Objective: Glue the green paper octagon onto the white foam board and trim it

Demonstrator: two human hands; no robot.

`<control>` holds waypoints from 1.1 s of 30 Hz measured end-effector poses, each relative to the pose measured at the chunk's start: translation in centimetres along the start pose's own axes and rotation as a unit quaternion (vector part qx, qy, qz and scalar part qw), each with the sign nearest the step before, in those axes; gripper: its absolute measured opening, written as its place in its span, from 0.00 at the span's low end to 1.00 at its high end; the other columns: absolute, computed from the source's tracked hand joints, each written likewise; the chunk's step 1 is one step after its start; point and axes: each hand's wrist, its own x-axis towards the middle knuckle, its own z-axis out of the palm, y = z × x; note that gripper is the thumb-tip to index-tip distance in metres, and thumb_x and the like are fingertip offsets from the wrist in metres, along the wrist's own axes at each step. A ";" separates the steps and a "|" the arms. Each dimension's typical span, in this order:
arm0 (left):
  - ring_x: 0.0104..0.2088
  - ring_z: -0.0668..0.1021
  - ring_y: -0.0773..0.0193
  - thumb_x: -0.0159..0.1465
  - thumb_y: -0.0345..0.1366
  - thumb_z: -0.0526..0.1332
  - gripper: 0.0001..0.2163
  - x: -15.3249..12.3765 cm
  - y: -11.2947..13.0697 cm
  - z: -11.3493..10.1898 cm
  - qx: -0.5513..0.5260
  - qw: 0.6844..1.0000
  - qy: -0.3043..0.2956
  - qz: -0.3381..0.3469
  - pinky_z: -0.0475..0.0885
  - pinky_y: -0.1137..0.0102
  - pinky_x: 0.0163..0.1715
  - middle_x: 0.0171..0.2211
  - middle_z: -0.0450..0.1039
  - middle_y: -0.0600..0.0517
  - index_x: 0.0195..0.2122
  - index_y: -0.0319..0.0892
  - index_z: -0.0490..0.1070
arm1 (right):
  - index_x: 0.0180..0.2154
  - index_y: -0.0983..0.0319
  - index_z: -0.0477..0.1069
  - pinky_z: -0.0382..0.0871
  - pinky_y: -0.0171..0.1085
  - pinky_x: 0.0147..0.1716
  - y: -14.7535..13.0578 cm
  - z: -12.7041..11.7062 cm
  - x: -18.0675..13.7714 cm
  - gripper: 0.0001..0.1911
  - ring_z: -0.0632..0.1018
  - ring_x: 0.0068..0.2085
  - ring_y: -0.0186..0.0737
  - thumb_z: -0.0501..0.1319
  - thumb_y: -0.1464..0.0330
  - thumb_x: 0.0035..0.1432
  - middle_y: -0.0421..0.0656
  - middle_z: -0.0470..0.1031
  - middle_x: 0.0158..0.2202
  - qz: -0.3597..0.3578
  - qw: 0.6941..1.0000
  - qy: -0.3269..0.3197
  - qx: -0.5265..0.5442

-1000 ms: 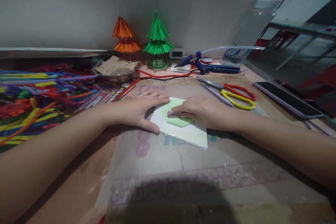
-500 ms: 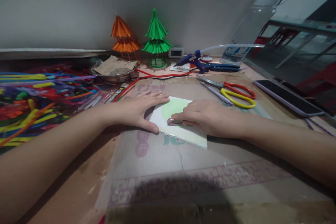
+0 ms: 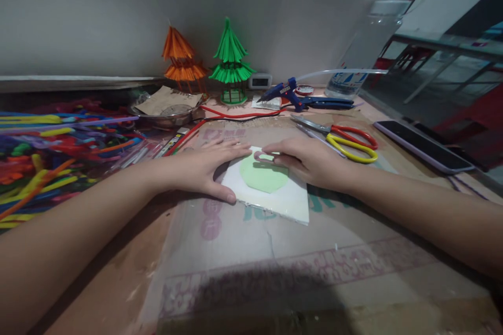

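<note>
A white square sheet (image 3: pixel 293 208) with a thick edge lies on the printed cardboard, a pale green many-sided piece (image 3: pixel 264 179) on top of it. My left hand (image 3: pixel 200 167) rests flat on the sheet's left side, fingers stretched and thumb spread. Over the right part of the sheet, my right hand (image 3: pixel 314 162) pinches a small pinkish piece with a curved end (image 3: pixel 258 156) between thumb and fingers. Its exact kind is unclear. It is above the far part of the green piece, and my fingers hide its other end.
Scissors (image 3: pixel 351 142) and a phone (image 3: pixel 422 146) lie to the right. Behind stand a blue glue gun (image 3: pixel 288 93), a green pagoda-like model (image 3: pixel 232 70), an orange one (image 3: pixel 181 57) and a metal bowl (image 3: pixel 168 118). Colourful pipe cleaners (image 3: pixel 51 152) heap at left; a water bottle (image 3: pixel 353 57) stands back right.
My right hand has moved away from me with the pinkish piece, uncovering more of the green piece. My left hand stays on the sheet. The view has shifted slightly.
</note>
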 end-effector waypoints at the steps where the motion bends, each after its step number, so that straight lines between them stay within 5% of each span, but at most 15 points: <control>1: 0.76 0.46 0.39 0.57 0.68 0.65 0.53 0.0 0.1 0.0 0.001 1.000 -0.005 -0.004 0.46 0.47 0.73 0.78 0.41 0.47 0.76 0.51 0.45 | 0.54 0.61 0.79 0.71 0.40 0.45 0.3 0.1 0.1 0.17 0.82 0.46 0.45 0.55 0.64 0.73 0.50 0.84 0.47 -0.001 1.000 -0.020 -0.011; 9: 0.76 0.45 0.43 0.58 0.67 0.65 0.52 0.1 0.3 -0.1 0.000 1.000 -0.002 0.003 0.44 0.51 0.73 0.78 0.41 0.47 0.76 0.50 0.46 | 0.54 0.63 0.78 0.69 0.39 0.39 -0.3 0.0 -0.5 0.18 0.80 0.38 0.43 0.54 0.65 0.74 0.50 0.83 0.39 -0.104 0.991 -0.051 -0.064; 17: 0.76 0.45 0.42 0.57 0.70 0.63 0.52 0.0 0.0 0.0 -0.008 1.000 -0.005 -0.001 0.44 0.50 0.74 0.78 0.41 0.47 0.76 0.51 0.46 | 0.55 0.59 0.78 0.67 0.38 0.38 -1.8 -0.2 -1.0 0.15 0.80 0.38 0.42 0.56 0.65 0.74 0.47 0.84 0.39 -0.130 0.987 -0.083 -0.049; 20: 0.76 0.45 0.41 0.57 0.70 0.64 0.53 -0.1 0.2 0.0 -0.012 1.000 -0.011 -0.008 0.43 0.48 0.74 0.77 0.41 0.47 0.76 0.50 0.46 | 0.52 0.61 0.79 0.67 0.38 0.37 -1.7 0.0 -1.0 0.15 0.80 0.37 0.41 0.56 0.65 0.74 0.47 0.84 0.37 -0.133 0.990 -0.045 -0.026; 26: 0.76 0.50 0.44 0.58 0.68 0.65 0.51 -0.1 0.0 -0.2 -0.011 1.000 -0.001 0.003 0.49 0.51 0.73 0.77 0.42 0.46 0.76 0.49 0.48 | 0.52 0.64 0.77 0.72 0.40 0.43 0.0 0.3 0.0 0.15 0.82 0.45 0.45 0.55 0.68 0.71 0.50 0.84 0.46 0.020 0.995 0.091 0.035; 30: 0.74 0.57 0.48 0.65 0.60 0.64 0.39 -0.3 -0.8 -1.1 0.006 0.999 0.045 0.000 0.54 0.57 0.72 0.76 0.49 0.46 0.72 0.48 0.58 | 0.52 0.62 0.77 0.73 0.38 0.38 0.9 0.2 0.4 0.15 0.82 0.41 0.44 0.56 0.68 0.70 0.47 0.84 0.45 0.160 0.979 0.103 0.067; 33: 0.73 0.60 0.49 0.67 0.56 0.63 0.35 -0.5 -1.2 -1.8 -0.003 0.998 0.065 -0.006 0.58 0.59 0.71 0.75 0.53 0.48 0.72 0.50 0.60 | 0.50 0.60 0.78 0.72 0.37 0.34 1.0 0.2 0.5 0.14 0.81 0.37 0.42 0.56 0.68 0.69 0.45 0.84 0.40 0.188 0.972 0.110 0.085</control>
